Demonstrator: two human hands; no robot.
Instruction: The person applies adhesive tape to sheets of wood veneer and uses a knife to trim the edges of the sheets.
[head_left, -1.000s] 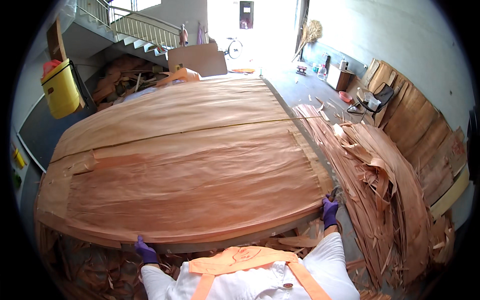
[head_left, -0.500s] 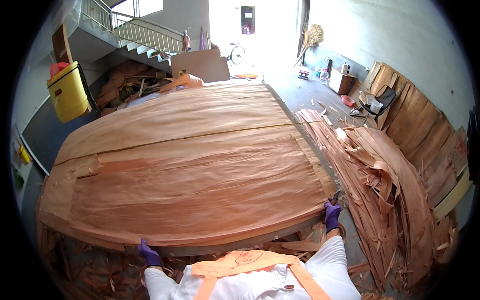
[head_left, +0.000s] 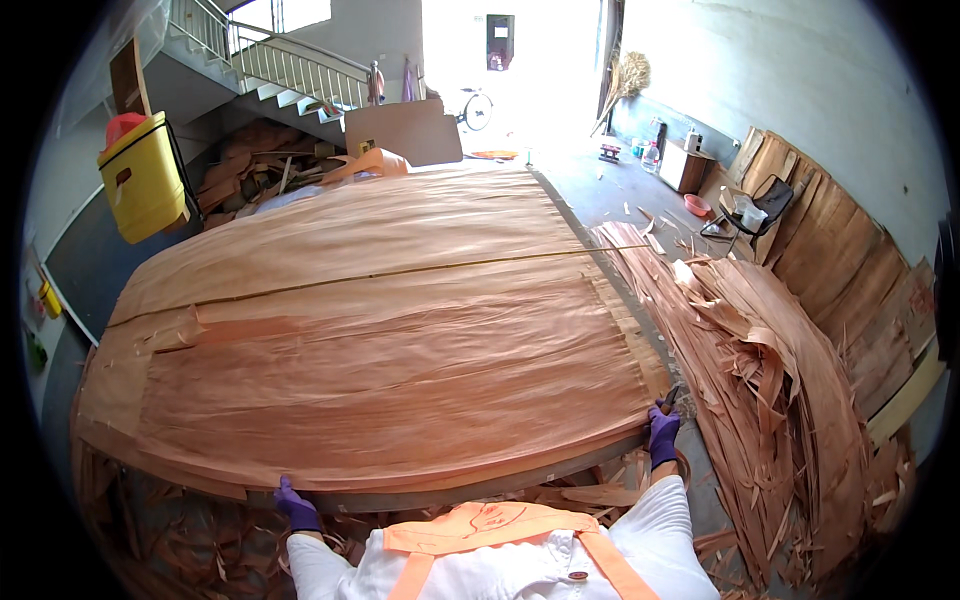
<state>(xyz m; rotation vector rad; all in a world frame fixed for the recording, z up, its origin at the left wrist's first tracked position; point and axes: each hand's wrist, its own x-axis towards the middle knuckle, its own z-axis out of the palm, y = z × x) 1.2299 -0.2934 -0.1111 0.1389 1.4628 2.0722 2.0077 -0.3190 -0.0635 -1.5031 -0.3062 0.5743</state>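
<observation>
A broad stack of reddish-brown wood veneer sheets (head_left: 400, 385) lies in front of me, its near edge curving past my body. My left hand (head_left: 298, 506), in a purple glove, is closed on that near edge at left of centre, thumb on top and other fingers mostly hidden. At the near right corner my right hand (head_left: 662, 436), also gloved in purple, grips a short dark tool that looks like a knife (head_left: 671, 397). Its tip points up and away from me, beside the stack's right edge. Across the sheets runs a thin yellowish strip (head_left: 400, 272) from left to right.
Long loose veneer strips (head_left: 740, 390) heap up on the right, with scraps (head_left: 215, 540) littering the floor near me. Veneer boards (head_left: 830, 250) lean on the right wall near a chair (head_left: 765, 205). A yellow box (head_left: 150, 185) hangs at the left; stairs (head_left: 290, 95) rise behind.
Both hands keep almost the same place on the edge, and the sheets lie as before. The view has shifted very slightly.
</observation>
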